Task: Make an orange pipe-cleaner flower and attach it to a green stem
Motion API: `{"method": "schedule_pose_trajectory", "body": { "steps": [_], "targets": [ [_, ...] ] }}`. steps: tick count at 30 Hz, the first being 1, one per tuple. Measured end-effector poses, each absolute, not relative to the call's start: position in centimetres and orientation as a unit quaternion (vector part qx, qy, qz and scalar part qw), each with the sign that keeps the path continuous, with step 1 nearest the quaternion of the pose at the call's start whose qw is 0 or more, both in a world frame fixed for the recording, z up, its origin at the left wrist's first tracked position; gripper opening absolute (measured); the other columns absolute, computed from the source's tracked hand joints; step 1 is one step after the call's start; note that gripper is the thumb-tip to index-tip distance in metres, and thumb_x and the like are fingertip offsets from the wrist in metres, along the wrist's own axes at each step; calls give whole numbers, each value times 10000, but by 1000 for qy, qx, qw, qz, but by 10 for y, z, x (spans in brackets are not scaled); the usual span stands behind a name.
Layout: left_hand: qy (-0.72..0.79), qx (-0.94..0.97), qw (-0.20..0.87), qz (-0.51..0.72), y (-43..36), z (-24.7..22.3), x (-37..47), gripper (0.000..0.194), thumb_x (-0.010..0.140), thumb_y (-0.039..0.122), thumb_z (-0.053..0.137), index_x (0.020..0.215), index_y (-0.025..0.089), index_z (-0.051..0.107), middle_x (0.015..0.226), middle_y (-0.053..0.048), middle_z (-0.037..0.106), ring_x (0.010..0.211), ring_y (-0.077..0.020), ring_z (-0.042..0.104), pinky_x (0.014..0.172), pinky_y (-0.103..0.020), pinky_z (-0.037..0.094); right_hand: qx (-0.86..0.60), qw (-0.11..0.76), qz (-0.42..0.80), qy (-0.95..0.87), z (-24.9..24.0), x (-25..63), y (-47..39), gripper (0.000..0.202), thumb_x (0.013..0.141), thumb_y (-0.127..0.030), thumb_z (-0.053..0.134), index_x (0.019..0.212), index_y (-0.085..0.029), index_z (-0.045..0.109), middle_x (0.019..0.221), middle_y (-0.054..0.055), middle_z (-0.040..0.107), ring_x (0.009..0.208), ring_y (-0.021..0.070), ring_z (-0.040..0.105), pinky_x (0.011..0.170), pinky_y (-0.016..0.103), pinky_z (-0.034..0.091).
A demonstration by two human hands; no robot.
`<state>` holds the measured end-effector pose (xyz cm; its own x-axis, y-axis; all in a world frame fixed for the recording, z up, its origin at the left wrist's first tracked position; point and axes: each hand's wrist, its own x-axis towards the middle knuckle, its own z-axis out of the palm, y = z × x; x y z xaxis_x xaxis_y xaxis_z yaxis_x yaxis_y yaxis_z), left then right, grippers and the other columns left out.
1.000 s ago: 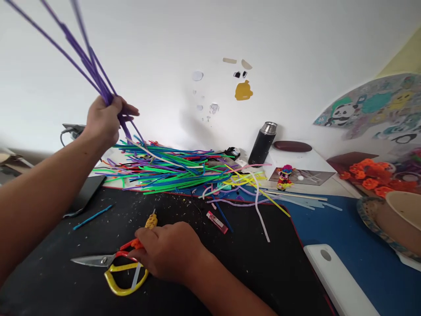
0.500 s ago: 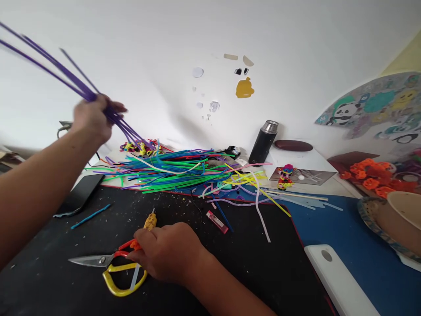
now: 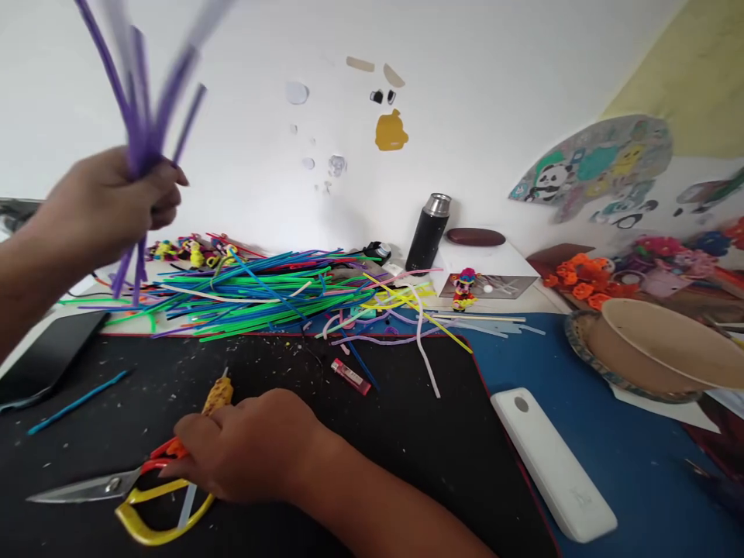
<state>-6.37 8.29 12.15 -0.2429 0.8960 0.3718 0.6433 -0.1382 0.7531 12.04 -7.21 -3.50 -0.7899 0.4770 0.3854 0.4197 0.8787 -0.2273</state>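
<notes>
My left hand [image 3: 125, 194] is raised at the upper left, closed around a bundle of purple pipe cleaners [image 3: 139, 128] whose blurred upper ends fan out. Low on the black mat, my right hand [image 3: 249, 446] rests with its fingers closed on a small yellow and orange figure [image 3: 218, 395]; its lower part is mostly hidden by the fingers. Scissors with yellow and red handles [image 3: 154, 536] lie partly under that hand, blades pointing left. Behind the mat spreads a pile of green, blue and other coloured pipe cleaners [image 3: 261, 298].
A blue pipe cleaner [image 3: 78, 401] and a dark phone [image 3: 52, 356] lie at left. A red lighter [image 3: 350, 377] is on the mat. At right are a white power bank [image 3: 552, 465] and a bowl [image 3: 663, 349]. A black flask [image 3: 428, 236] stands by the wall.
My left hand has turned the purple bundle from slanting to nearly upright, clear of the pile. The view has shifted right. My right hand keeps its hold beside the scissors.
</notes>
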Motion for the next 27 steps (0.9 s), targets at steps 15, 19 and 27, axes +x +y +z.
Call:
{"method": "schedule_pose_trajectory", "body": {
  "steps": [15,19,27],
  "targets": [
    [475,854,210,37,37,54,29,409,998,644,416,929,280,589,773,-22,675,681,-247,614,646,-367,465,-232,189,132,-945,-36,116,-71,402,1164,-512,460,1142,-163,660,832,59,818,748,244,812,588,299,527],
    [428,865,260,-44,32,42,60,399,1050,596,369,913,278,566,791,-35,722,684,-247,669,636,-356,489,-225,182,154,-945,-31,119,-71,385,1165,-487,463,1095,-176,678,807,42,807,725,221,792,601,292,539],
    [404,885,215,-88,45,36,102,292,1051,487,450,935,262,597,832,-71,762,732,-279,716,656,-374,477,-228,165,56,-958,-31,109,-67,403,1066,-621,611,909,-250,619,583,-70,658,491,140,632,463,211,479]
  ]
}}
